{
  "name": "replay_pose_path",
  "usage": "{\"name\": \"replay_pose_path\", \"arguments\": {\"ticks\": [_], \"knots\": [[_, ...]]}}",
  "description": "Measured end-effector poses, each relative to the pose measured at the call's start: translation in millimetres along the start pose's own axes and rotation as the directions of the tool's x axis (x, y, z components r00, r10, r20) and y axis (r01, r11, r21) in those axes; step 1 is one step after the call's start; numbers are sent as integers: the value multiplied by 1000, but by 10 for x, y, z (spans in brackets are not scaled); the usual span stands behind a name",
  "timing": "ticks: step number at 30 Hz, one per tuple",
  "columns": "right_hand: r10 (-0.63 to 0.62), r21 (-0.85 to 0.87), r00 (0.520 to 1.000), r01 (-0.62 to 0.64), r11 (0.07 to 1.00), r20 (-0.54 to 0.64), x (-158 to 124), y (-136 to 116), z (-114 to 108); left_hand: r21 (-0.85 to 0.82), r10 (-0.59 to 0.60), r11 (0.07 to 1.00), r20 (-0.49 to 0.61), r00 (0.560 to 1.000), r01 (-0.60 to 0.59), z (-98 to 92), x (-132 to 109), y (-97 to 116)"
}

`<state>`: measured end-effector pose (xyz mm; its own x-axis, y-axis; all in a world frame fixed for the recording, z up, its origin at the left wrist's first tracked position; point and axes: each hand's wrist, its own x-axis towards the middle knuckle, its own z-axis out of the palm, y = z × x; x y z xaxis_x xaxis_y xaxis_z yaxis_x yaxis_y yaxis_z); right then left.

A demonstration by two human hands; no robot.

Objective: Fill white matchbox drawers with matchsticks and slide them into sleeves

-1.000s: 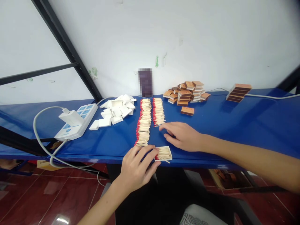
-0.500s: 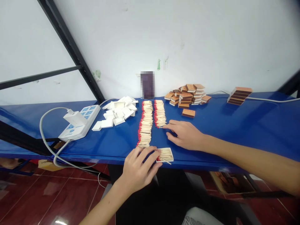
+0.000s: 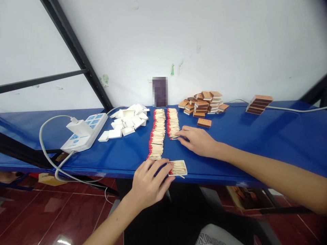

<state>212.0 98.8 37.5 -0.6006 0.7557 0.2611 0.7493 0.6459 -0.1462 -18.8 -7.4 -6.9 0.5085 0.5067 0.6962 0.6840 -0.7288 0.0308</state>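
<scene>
Two match rows (image 3: 163, 131) run mid-frame; inner trays (image 3: 127, 120) left, matchboxes (image 3: 203, 103) upper right, filled tray (image 3: 178, 168) below.

Right of match rows (image 3: 157, 132): blue table (image 3: 255, 136) lies bare, wide passage.
Left of match rows: white trays (image 3: 127, 120), power strip (image 3: 83, 132) block.
Behind match rows: wall (image 3: 204, 51) close, brown boxes (image 3: 203, 103) rightward.

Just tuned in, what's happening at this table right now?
A person is at a blue table. The left hand rests fingers on a small white tray part-filled with matches at the near edge. The right hand reaches the near end of the right row of matches, fingertips touching them; whether it grips any is unclear. A longer left row lies beside it, empty white trays and a power strip farther left, brown boxes behind.
</scene>
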Motion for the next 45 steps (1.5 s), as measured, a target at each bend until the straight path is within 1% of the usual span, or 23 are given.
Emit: {"name": "replay_pose_path", "arguments": {"ticks": [7,14,22,25,30,33,35,40,45], "knots": [[-27,14,1000,27,1000,2,8,-2,-1,-16,5,1000,-4,1000,-5,-9,7,2],[-43,43,999,42,998,16,-23,11,-21,-27,-6,1000,17,1000,7,-14,-11,-2],[-71,84,997,71,994,0,-61,22,-19,-24,-12,1000,18,1000,13,-23,-8,4],[-75,32,997,74,997,10,-65,4,-31,-24,-8,1000,14,1000,8,-23,-6,6],[-89,-135,993,99,986,78,-61,-53,-66,-9,-2,1000,9,1000,2,-14,0,-3],[-73,-190,990,95,977,116,-58,-78,-92,-7,-2,1000,6,1000,2,-12,-4,-2],[-72,-215,990,97,972,122,-59,-82,-105,-7,-4,1000,7,1000,4,-12,-9,2],[-89,-221,993,105,970,81,-61,-69,-97,-3,-5,1000,12,1000,5,-9,-9,5],[-115,-146,991,124,982,68,-66,-49,-59,8,-1,1000,0,1000,1,-19,2,5]]}}
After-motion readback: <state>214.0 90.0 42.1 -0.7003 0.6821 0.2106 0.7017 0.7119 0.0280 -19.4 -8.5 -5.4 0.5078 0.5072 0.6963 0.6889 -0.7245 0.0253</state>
